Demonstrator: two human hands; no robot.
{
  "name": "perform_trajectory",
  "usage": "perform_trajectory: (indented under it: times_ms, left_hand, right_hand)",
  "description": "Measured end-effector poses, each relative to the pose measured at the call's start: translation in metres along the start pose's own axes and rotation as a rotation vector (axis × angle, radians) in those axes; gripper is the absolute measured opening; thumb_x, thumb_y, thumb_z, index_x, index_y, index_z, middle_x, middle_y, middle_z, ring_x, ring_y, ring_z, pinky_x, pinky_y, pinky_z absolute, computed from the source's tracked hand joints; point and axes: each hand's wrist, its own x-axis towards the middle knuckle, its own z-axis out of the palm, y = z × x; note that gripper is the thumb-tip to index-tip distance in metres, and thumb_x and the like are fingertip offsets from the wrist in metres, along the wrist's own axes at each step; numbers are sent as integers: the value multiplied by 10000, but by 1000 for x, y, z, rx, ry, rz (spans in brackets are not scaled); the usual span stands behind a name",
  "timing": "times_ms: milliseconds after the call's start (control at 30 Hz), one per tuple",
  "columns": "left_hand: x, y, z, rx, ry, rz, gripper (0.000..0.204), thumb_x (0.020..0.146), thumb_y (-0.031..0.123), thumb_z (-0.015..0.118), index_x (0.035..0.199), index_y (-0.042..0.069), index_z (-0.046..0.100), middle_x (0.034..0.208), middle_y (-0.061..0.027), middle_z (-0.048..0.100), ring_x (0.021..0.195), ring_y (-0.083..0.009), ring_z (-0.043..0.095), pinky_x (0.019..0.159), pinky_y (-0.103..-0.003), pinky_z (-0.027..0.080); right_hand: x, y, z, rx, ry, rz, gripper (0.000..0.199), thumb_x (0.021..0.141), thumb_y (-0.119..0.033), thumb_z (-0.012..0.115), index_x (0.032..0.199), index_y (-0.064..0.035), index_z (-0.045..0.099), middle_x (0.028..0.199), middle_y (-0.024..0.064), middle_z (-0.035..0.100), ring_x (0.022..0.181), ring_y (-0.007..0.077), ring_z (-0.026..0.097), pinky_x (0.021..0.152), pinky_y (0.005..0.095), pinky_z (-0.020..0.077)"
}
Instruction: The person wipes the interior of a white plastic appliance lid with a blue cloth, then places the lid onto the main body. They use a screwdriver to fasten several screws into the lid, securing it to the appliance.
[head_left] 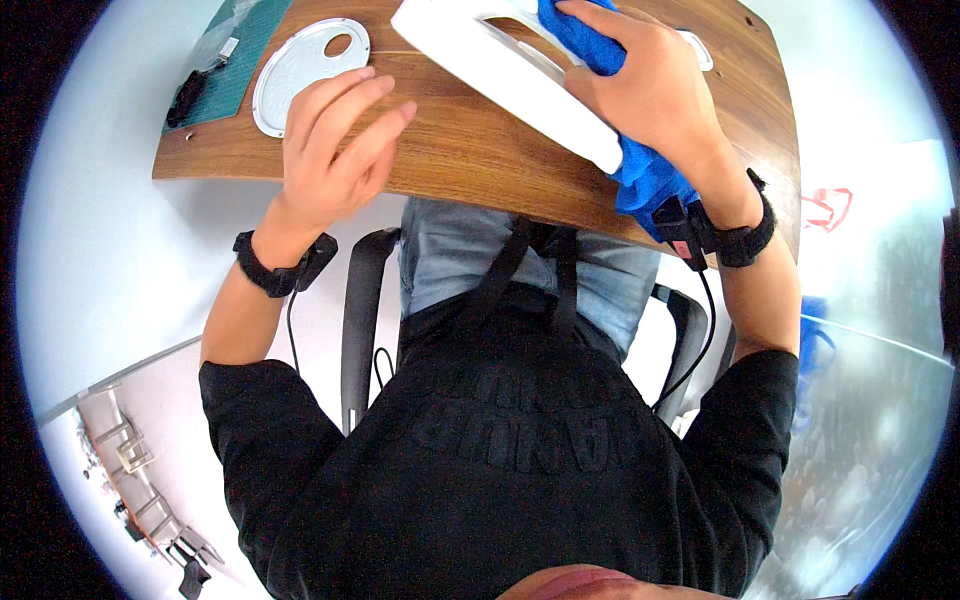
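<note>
A long, smooth white plastic piece (500,78) with an elongated opening lies at a slant over the wooden table, its rounded end toward me. My right hand (655,95) grips a blue cloth (640,180) against this piece, and part of the cloth hangs down below my wrist. The far end of the white piece runs out of the picture. My left hand (340,145) holds nothing; its fingers are apart, over the table's near edge. Just beyond it lies a flat, oval white plate (290,78) with a round hole, partly covered by my fingertips.
The table (455,150) has a curved-looking near edge close to my lap. At the far left a green mat (240,60) carries a black cable (187,97) and a clear bag. A white-rimmed item (699,50) shows beyond my right hand. Cables trail from both wristbands.
</note>
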Motion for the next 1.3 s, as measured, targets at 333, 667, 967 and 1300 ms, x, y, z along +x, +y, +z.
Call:
perform_trajectory:
  times_ms: [333, 667, 967, 1300]
  left_hand:
    - [17, -3, 37, -51, -392, 10, 319, 829, 163, 774, 1134, 112, 694, 1277, -73, 619, 1244, -287, 575, 970, -446, 512]
    - [46, 22, 65, -274, -542, -164, 471, 865, 269, 777, 1271, 132, 581, 1324, -101, 563, 1091, -319, 662, 872, -431, 586]
    - [55, 29, 87, -186, -518, -91, 448, 853, 254, 784, 1231, 118, 584, 1240, -117, 553, 943, -309, 709, 751, -394, 613]
    - [55, 16, 87, -258, -503, -86, 438, 758, 152, 808, 1145, 95, 612, 1202, -104, 584, 923, -321, 707, 753, -402, 617]
  right_hand:
    - [11, 75, 14, 234, 12, -145, 467, 855, -319, 756, 1271, -111, 722, 1064, 223, 755, 986, 297, 758, 890, 385, 554]
    - [13, 100, 22, 441, -42, 68, 496, 893, -342, 726, 1219, 32, 707, 1116, 223, 753, 1029, 252, 729, 933, 359, 529]
    - [12, 100, 28, 504, -29, 99, 477, 883, -276, 732, 1275, -6, 697, 1181, 200, 743, 1095, 262, 713, 985, 354, 511]
    - [9, 111, 26, 460, 167, 60, 497, 865, -201, 733, 1338, -59, 666, 1166, 194, 729, 1028, 307, 715, 929, 375, 547]
